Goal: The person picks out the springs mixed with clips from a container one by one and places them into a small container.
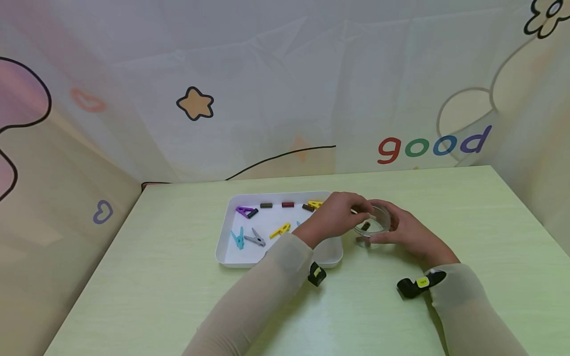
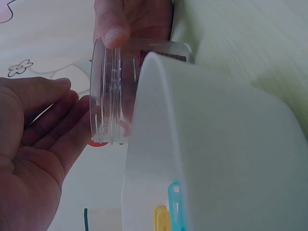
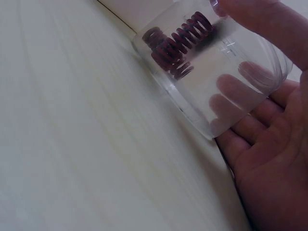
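Note:
My right hand (image 1: 407,230) grips a clear, round jar (image 1: 379,217) from its right side, just right of the white tray (image 1: 224,252). Dark red coil springs (image 3: 180,42) lie at the bottom of the jar in the right wrist view. The left hand (image 1: 336,217) reaches over the tray's right end to the jar's mouth. In the left wrist view its fingers (image 2: 72,139) are fairly straight at the jar's rim, and nothing shows between them and the thumb. Whether a clear lid covers the mouth I cannot tell.
The tray holds a purple clip (image 1: 244,211), a light blue clip (image 1: 239,239), a grey clip (image 1: 256,238), yellow clips (image 1: 280,230) and several springs, among them a red-brown spring (image 1: 287,204). My left forearm hides part of it. A printed cloth (image 1: 276,99) hangs behind the table.

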Motion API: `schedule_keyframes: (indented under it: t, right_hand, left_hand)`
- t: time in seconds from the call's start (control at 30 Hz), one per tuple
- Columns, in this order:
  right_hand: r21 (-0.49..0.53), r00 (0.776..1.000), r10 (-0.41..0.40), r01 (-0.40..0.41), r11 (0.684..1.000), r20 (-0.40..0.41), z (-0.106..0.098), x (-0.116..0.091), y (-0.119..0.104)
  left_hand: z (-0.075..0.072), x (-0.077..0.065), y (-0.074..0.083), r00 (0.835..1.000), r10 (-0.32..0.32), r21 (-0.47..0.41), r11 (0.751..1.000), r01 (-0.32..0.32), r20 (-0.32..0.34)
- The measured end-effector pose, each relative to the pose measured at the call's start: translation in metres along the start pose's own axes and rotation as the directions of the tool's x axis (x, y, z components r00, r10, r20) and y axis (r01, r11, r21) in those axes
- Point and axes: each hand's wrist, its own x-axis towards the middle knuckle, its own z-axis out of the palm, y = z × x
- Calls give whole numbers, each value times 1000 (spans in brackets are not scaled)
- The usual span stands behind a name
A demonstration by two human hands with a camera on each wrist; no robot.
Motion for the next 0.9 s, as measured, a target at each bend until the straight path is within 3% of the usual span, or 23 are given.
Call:
schedule_keyframes:
  t: [0.9]
  right_hand:
    - [-34, 999, 40, -40, 999, -6, 2, 0, -3]
  left_hand:
    - [-9, -4, 0, 999, 14, 23, 1000, -14, -29]
